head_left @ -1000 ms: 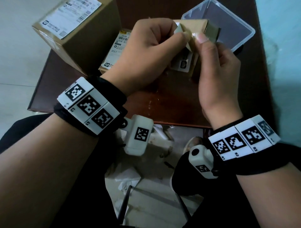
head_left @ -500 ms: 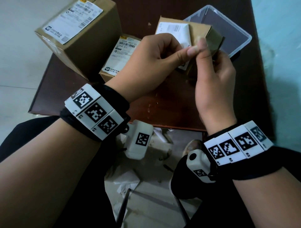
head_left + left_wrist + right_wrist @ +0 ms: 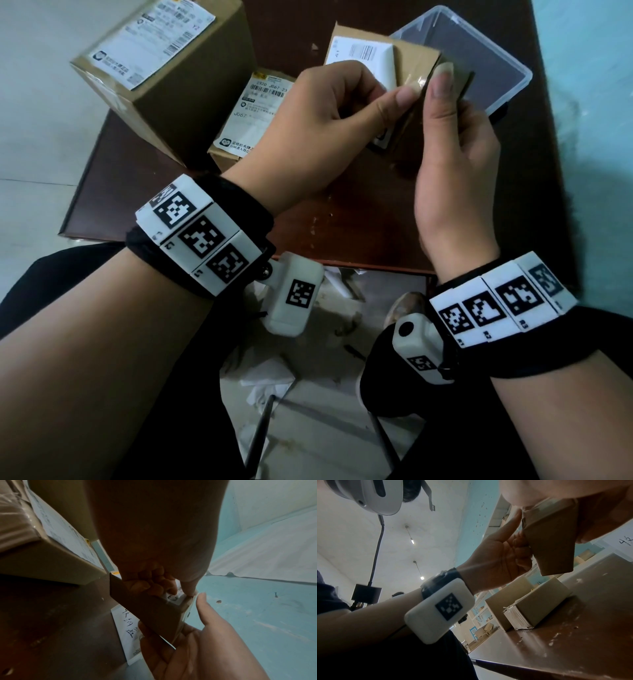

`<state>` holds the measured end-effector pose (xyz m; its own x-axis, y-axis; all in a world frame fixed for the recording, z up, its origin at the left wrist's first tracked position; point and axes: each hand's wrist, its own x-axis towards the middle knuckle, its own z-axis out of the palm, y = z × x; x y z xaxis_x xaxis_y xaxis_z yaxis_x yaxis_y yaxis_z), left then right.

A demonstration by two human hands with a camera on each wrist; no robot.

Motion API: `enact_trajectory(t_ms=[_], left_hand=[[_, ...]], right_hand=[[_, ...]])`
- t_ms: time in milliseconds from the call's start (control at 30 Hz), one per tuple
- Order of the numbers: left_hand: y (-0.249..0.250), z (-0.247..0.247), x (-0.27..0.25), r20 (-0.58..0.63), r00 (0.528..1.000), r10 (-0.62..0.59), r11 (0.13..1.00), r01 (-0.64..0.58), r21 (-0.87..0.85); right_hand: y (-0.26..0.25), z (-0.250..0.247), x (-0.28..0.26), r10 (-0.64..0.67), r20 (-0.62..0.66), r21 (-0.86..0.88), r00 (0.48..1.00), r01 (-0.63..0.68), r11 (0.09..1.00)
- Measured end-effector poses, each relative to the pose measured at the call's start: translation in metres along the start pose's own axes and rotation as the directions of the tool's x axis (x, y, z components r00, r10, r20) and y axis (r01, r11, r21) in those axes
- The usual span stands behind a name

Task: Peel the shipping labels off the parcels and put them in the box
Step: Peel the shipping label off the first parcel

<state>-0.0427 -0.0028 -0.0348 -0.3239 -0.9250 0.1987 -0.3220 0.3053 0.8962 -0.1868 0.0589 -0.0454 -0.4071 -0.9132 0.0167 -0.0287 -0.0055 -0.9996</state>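
While both hands hold the small parcel (image 3: 416, 65) above the brown table (image 3: 342, 219), left hand (image 3: 318, 126) curls around it, thumb at the label (image 3: 363, 54) edge; right hand (image 3: 455, 164) grips it from 3 o'clock. Clear box (image 3: 507, 68) at 1 o'clock. Flat parcel's label (image 3: 253, 113) at 11 reads "J067".

a parcel storeroom or small warehouse

the right wrist view shows white metal shelving (image 3: 481, 615) along a turquoise wall (image 3: 476, 513), stacked with cardboard cartons (image 3: 485, 628). bare bulbs (image 3: 422, 577) hang on cords from a plain white ceiling. labelled cardboard parcels (image 3: 164, 78) sit on a scuffed dark brown table (image 3: 346, 219) beside a clear plastic box (image 3: 479, 58). torn paper scraps (image 3: 263, 380) litter the pale floor below the table's near edge.
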Motion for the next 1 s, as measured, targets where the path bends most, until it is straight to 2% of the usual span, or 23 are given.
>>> enact_trajectory(t_ms=[167,333,567,733,1000], left_hand=[[0.0015,-0.0019,-0.0008,-0.037,0.993,0.11,0.994,-0.109,0.022],[0.0003,-0.0018,-0.001,-0.043,0.987,0.155,0.988,-0.155,0.008],[0.0013,0.0007,-0.0028,-0.05,0.991,0.125,0.992,-0.126,-0.024],[0.0035,0.0036,-0.0037,-0.121,0.982,0.142,0.989,-0.146,-0.029],[0.0041,0.0035,-0.0031,-0.095,0.99,0.106,0.991,-0.113,-0.068]], right_hand=[[-0.002,0.0008,-0.002,0.023,0.023,0.051,0.999,-0.024,0.998],[-0.0027,0.0013,-0.0028,0.008,0.022,0.027,1.0,-0.009,1.0],[-0.0005,0.0024,-0.0047,-0.037,0.016,0.017,0.999,0.037,0.999],[0.0003,0.0036,-0.0047,-0.047,0.001,0.032,0.999,0.047,0.998],[-0.0023,0.0026,-0.0047,-0.01,-0.013,0.055,1.0,0.011,0.998]])
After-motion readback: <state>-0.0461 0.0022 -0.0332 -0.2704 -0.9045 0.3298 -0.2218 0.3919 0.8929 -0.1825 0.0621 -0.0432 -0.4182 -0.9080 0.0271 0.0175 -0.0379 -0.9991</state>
